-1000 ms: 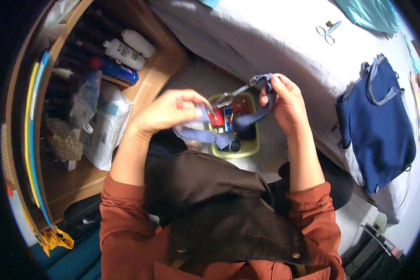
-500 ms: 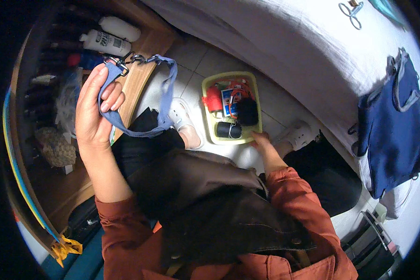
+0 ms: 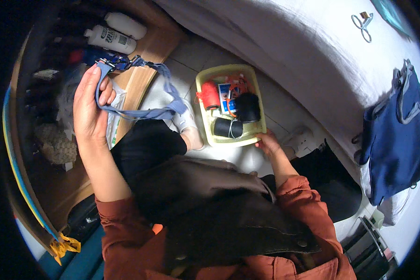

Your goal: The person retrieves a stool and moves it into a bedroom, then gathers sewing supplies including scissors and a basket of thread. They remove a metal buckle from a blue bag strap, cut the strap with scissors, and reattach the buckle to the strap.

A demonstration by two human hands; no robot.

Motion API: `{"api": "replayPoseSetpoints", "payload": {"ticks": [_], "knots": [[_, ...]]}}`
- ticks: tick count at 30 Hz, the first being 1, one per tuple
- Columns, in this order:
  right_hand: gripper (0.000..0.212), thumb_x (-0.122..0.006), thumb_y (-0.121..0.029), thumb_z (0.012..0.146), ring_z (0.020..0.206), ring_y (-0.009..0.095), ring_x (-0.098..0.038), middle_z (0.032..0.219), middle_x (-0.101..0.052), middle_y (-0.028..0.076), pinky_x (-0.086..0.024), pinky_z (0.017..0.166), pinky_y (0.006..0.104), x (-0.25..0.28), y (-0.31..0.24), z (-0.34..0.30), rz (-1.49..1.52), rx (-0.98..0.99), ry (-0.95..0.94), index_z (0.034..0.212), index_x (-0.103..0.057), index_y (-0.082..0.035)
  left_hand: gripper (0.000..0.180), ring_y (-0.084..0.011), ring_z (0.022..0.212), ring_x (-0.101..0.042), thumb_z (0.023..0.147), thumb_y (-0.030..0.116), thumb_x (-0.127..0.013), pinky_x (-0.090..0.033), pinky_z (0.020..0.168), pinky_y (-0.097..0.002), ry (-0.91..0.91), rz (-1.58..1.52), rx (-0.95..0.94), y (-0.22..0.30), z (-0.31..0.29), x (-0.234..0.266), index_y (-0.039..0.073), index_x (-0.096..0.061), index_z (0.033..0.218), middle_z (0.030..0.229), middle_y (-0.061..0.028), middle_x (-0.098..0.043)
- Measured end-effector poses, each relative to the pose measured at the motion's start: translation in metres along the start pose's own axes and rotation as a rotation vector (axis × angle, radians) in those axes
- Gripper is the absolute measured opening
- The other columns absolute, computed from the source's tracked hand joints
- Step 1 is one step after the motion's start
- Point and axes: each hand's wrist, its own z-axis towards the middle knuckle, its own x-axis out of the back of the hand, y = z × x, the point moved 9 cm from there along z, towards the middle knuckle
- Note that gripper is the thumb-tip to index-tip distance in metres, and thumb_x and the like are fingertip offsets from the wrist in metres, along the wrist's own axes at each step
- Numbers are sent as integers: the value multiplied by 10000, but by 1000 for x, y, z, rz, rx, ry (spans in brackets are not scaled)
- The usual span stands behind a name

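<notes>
My left hand (image 3: 91, 107) is raised by the wooden shelf, fingers closed on a blue webbing strap (image 3: 142, 113) with dark metal clasps (image 3: 108, 64) at its ends. The strap hangs in a loop out to the right. My right hand (image 3: 269, 143) grips the lower right corner of a pale yellow plastic basket (image 3: 202, 93). In the basket lie a red thread spool (image 3: 211, 95), a black spool (image 3: 227, 128), a fuzzy black bundle (image 3: 248, 108), a blue-and-white packet (image 3: 224, 99) and an orange cord (image 3: 238, 85). A dark brown leathery piece (image 3: 196, 186) covers my lap.
White bottles (image 3: 112, 40) stand in the wooden shelf unit (image 3: 142, 86) at left. A bed with a pale sheet (image 3: 284, 60) runs along the right, bearing scissors (image 3: 363, 27) and a navy bag (image 3: 394, 144). My shoe (image 3: 186, 119) is left of the basket.
The strap's loop has swung upward in my left hand, and its clasps have shifted. The basket has tilted slightly and come a little closer, with my right hand still at its corner.
</notes>
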Motion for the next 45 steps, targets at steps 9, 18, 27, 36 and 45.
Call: {"api": "replayPoseSetpoints", "payload": {"ticks": [9,18,27,36,45], "knots": [[324,-506,39,739,629,160,-580,858,-599,100,-492,468,246,-68,-99,-146,-123,181,-172,1060,-527,2,148,-79,499,-386,868,153,-509,-320,487,-222,84,-120,-143,17,-11,28,25,-488,938,644,-8,-435],[312,-500,25,745,589,166,-574,847,-590,100,-475,433,259,-111,-237,-311,-195,357,-213,1057,-505,10,130,-90,497,-391,856,149,-515,-311,452,-217,151,-275,-148,15,-12,37,30,-505,906,663,-19,-464],[169,-480,-57,810,687,202,-561,905,-530,135,-509,538,273,-96,-373,-330,107,610,-35,957,-462,24,173,-60,472,-370,864,158,-505,-308,443,-201,-125,-258,-58,12,-27,-11,27,-479,973,678,-12,-454],[402,-522,-135,836,737,293,-604,952,-516,304,-550,629,304,-130,-409,-227,274,663,-31,1105,-329,93,281,-20,434,-322,874,148,-482,-276,416,-168,-620,-303,80,16,-68,-89,-6,-493,1109,732,16,-506],[410,-609,-245,799,903,105,-523,940,-595,37,-414,777,240,-196,-258,-324,-565,957,-667,1121,-505,-12,329,4,501,-354,844,186,-549,-281,432,-138,-958,-51,202,8,-142,-178,8,-519,1119,778,32,-545]]}}
